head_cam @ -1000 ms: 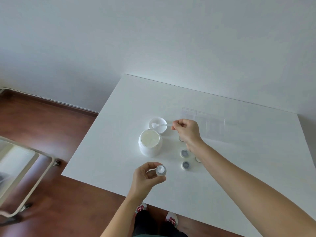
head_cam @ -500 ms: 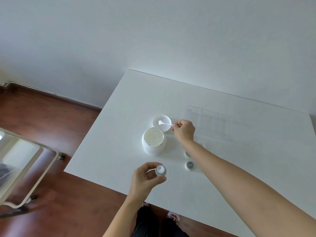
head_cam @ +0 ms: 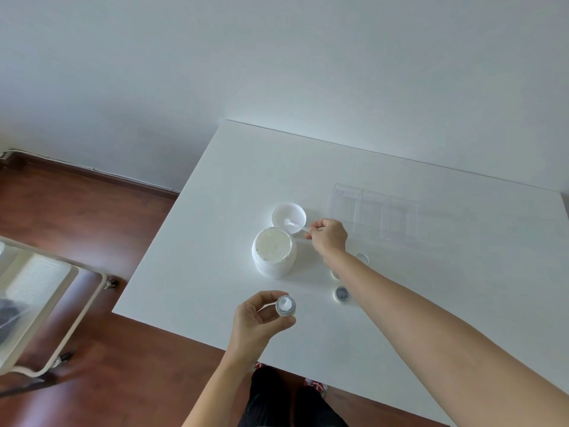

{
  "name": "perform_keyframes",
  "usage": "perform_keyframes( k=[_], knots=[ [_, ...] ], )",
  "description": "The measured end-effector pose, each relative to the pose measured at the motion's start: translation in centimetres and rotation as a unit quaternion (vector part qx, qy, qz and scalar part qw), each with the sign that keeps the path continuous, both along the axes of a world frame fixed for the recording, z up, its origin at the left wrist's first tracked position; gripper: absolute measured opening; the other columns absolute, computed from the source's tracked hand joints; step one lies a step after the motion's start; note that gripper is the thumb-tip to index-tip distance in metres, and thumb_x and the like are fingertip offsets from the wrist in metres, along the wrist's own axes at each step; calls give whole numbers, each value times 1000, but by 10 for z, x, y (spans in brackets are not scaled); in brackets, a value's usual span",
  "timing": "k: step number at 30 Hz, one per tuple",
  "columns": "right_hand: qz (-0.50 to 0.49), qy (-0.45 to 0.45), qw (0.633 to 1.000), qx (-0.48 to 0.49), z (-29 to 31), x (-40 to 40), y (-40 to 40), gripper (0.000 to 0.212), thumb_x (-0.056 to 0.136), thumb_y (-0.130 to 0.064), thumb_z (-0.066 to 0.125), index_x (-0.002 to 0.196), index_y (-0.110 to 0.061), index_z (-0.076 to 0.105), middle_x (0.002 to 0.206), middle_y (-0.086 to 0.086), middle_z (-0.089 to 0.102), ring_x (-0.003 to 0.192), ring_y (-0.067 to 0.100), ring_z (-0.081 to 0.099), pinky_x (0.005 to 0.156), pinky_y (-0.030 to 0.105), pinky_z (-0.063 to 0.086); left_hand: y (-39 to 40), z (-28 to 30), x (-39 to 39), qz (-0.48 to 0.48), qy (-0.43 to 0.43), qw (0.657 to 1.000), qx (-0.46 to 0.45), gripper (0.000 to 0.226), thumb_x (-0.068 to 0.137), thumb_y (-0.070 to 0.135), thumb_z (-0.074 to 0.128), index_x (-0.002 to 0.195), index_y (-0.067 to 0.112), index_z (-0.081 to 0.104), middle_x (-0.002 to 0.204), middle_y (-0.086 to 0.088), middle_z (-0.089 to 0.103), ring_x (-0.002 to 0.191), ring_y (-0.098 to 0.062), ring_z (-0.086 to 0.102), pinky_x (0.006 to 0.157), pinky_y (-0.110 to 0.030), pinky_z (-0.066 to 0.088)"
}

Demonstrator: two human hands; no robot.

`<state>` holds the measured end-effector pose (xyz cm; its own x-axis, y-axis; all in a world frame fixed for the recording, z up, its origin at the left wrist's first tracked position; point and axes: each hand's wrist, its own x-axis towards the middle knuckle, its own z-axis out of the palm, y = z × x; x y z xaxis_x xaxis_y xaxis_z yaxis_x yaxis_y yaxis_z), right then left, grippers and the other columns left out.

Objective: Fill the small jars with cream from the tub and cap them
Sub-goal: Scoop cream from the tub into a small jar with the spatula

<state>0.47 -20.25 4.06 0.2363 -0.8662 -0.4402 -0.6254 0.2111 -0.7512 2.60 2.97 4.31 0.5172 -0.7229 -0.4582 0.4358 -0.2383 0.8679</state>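
Note:
The open white tub of cream (head_cam: 273, 255) stands on the white table (head_cam: 215, 186). Its lid (head_cam: 288, 214) lies upside down just behind it. My right hand (head_cam: 328, 237) pinches the handle of a small white spatula (head_cam: 295, 224), whose tip rests over the lid. My left hand (head_cam: 258, 318) holds a small jar (head_cam: 285, 306) with cream in it, near the table's front edge. One small open jar (head_cam: 341, 294) stands to the right of it. Another jar (head_cam: 334, 274) is mostly hidden by my right forearm. A small cap (head_cam: 362, 258) lies beyond the arm.
A clear plastic compartment box (head_cam: 374, 214) sits at the back right of the table. A cart with a pale frame (head_cam: 77, 291) stands on the wooden floor to the left. The table's front edge runs close to my left hand.
The spatula tip has stayed over the lid while my right hand shifted slightly. My left hand keeps the small jar in the same place. The camera has tilted a little.

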Motion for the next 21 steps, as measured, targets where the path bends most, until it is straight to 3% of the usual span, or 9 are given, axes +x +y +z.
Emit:
perform_keyframes(
  k=[4, 7, 10, 12, 15, 21],
  knots=[
    [42, -17, 999, -18, 9, -23, -10, 13, 85, -5, 55, 93, -10, 65, 78, 7, 72, 71, 17, 63, 71, 28, 54, -9, 5, 3, -7, -2, 1000, -13, 35, 71, -12, 81, 101, 5, 72, 96, -12, 78, 86, -18, 74, 76, -23, 56],
    [65, -6, 994, -90, 18, -54, -21, 12, 83, -4, 56, 82, -8, 67, 68, 4, 71, 64, 14, 64, 65, 23, 49, -20, 9, 4, -14, 0, 1000, -24, 35, 67, -5, 83, 98, 9, 73, 94, -11, 78, 85, -17, 74, 76, -23, 56],
    [88, 63, 981, -162, 16, -93, -29, 10, 80, -4, 60, 75, -4, 69, 70, 7, 70, 71, 22, 65, 65, 23, 45, -31, 11, 3, -27, -2, 999, -29, 34, 65, 0, 84, 95, 13, 73, 94, -9, 78, 86, -17, 74, 76, -24, 56],
    [124, 121, 967, -184, 8, -113, -30, 10, 82, -2, 58, 80, -3, 69, 79, 9, 70, 81, 27, 65, 70, 27, 48, -38, 11, 2, -35, -5, 999, -25, 35, 65, 1, 84, 96, 12, 71, 95, -8, 79, 87, -16, 74, 77, -25, 57],
    [208, 209, 940, -172, -7, -128, -27, 21, 85, -4, 57, 104, -3, 65, 106, 15, 64, 102, 32, 59, 84, 33, 47, -47, 11, 0, -46, -5, 999, -24, 38, 66, 2, 83, 100, 9, 69, 101, -7, 79, 96, -17, 75, 78, -23, 57],
    [256, 229, 927, -154, -18, -123, -21, 45, 84, -15, 61, 128, -11, 51, 119, 17, 48, 109, 35, 51, 87, 37, 48, -57, 11, -5, -44, 11, 998, -38, 35, 74, -18, 75, 98, 5, 64, 108, -6, 78, 106, -21, 73, 79, -23, 56]
  ],
)
